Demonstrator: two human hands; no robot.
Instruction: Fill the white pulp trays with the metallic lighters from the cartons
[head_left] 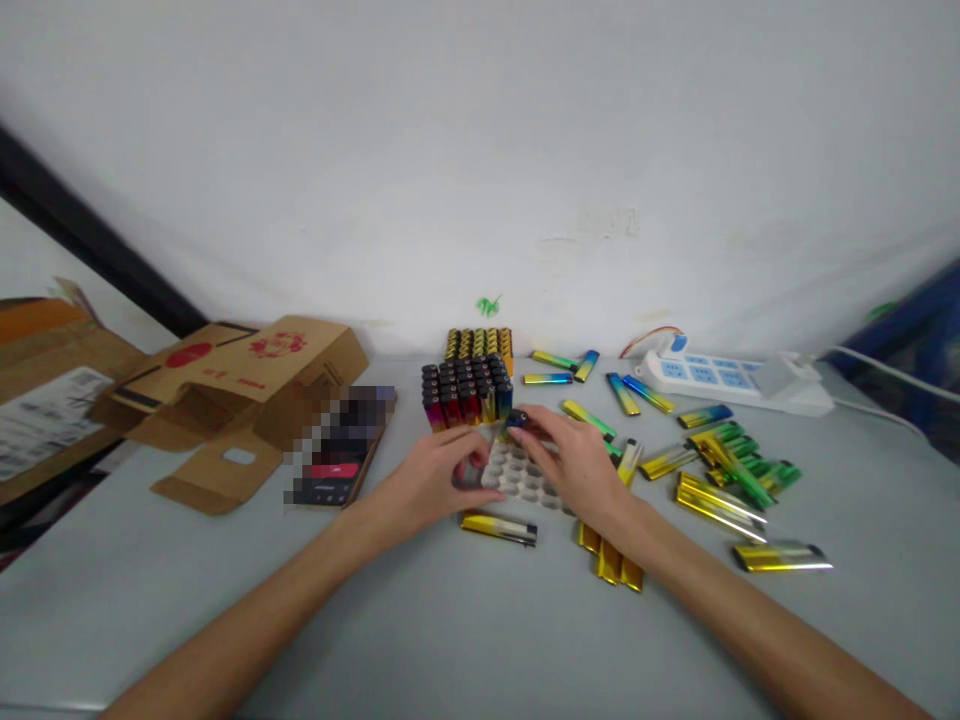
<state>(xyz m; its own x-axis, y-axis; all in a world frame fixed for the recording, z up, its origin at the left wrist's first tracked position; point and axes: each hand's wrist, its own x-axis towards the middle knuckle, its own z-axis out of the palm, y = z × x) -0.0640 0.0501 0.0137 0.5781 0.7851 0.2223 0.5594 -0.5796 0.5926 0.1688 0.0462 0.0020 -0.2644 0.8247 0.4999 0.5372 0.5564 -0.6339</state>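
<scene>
My left hand [442,470] is curled at the left edge of a pale tray [517,478] with rows of round-ended holes, its thumb and fingers gripping that side. My right hand [574,455] pinches a shiny flat tube with a dark end [516,420] over the tray's far left corner; its lower part is hard to make out. Just behind the tray, several similar tubes [469,390] stand upright in close rows, black ends up. In front of it lies a single gold and silver tube [499,528]. Gold tubes [609,560] lie partly beneath my right forearm.
Loose tubes [720,505] in gold, green and blue are scattered at the right. A white power strip [735,380] lies behind them. Another upright block [480,343] stands by the wall. At the left are an opened cardboard box [300,360] and a phone [345,450].
</scene>
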